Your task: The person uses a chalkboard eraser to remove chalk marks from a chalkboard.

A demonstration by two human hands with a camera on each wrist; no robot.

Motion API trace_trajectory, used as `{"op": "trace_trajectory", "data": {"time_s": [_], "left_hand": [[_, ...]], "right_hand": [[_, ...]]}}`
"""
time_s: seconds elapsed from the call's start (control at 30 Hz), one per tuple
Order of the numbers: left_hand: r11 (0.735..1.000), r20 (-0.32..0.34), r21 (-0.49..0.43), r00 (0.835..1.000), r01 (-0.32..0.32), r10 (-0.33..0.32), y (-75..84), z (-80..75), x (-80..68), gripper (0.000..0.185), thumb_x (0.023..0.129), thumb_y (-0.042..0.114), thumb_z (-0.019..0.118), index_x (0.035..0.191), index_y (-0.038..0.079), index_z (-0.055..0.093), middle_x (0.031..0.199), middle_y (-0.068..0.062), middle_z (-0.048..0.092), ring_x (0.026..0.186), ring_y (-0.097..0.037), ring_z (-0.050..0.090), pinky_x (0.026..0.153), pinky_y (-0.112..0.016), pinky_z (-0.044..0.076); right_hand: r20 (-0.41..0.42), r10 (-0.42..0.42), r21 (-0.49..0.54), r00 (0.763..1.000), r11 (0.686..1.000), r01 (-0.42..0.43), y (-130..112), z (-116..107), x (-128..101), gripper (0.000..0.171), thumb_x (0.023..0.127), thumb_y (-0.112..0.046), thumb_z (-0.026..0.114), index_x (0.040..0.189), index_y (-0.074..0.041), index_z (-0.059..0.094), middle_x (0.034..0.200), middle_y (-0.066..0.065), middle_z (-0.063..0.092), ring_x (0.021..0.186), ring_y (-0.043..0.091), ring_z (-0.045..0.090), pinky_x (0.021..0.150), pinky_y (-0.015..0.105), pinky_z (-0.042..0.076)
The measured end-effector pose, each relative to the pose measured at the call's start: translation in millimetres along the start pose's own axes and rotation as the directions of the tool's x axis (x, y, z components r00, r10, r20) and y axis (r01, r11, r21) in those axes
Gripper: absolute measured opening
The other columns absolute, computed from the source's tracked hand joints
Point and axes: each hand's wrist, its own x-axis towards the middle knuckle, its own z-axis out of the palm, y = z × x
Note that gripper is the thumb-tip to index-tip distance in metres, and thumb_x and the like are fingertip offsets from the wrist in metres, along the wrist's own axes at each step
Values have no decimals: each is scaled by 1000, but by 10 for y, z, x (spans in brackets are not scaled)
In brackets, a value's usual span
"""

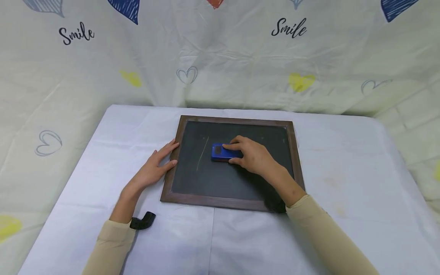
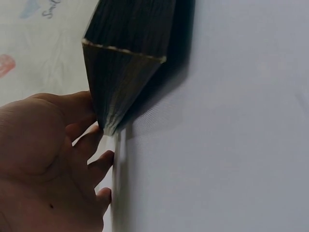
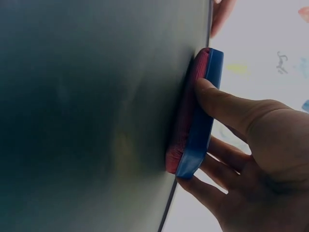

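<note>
A blackboard (image 1: 220, 183) with a brown wooden frame lies flat on the white-covered table. My right hand (image 1: 254, 154) grips a blue chalkboard eraser (image 1: 217, 152) between thumb and fingers, near the board's middle. In the right wrist view the eraser (image 3: 199, 133) shows a red pad side turned to the board. A thin, pale chalk line (image 1: 203, 152) slants across the surface just left of the eraser. At the board's left edge, my left hand (image 1: 152, 168) touches the frame with spread fingers and thumb. The frame's corner (image 2: 125, 63) looms beside that hand in the left wrist view.
White cloth (image 1: 343, 160) covers the table around the board. Behind it hangs a pale curtain (image 1: 233, 84) printed with hearts and "Smile". A black strap piece (image 1: 143, 221) sticks out at my left wrist, and a dark piece (image 1: 275, 204) sits under my right wrist.
</note>
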Motion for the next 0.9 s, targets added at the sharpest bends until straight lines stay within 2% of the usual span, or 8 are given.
{"op": "trace_trajectory", "data": {"time_s": [0.37, 0.6, 0.9], "left_hand": [[1000, -6, -9, 1000, -6, 6, -2, -41, -22, 65, 107, 24, 60, 165, 17, 32, 177, -9, 17, 164, -38, 15, 132, -64, -4], [1000, 5, -10, 1000, -5, 5, 38, -4, 1, 66, 106, 24, 61, 165, 16, 32, 176, -10, 17, 164, -38, 15, 131, -65, -3], [1000, 9, 4, 1000, 4, -4, 38, -20, -15, 66, 106, 24, 61, 165, 17, 32, 177, -9, 17, 164, -38, 15, 132, -63, -3]], "right_hand": [[-6, 64, 15, 998, 998, -64, 171, -92, 258, 59, 98, -40, 73, 153, -31, 54, 152, 4, 54, 136, 31, 59, 106, 55, 54], [-15, 118, 52, 993, 992, -117, 314, -145, 293, 61, 99, -37, 72, 156, -29, 50, 156, 6, 50, 139, 33, 56, 110, 57, 51], [-66, 129, 78, 989, 989, -124, 391, -148, 362, 60, 100, -35, 71, 156, -27, 50, 160, 7, 48, 141, 36, 54, 109, 57, 51]]}}
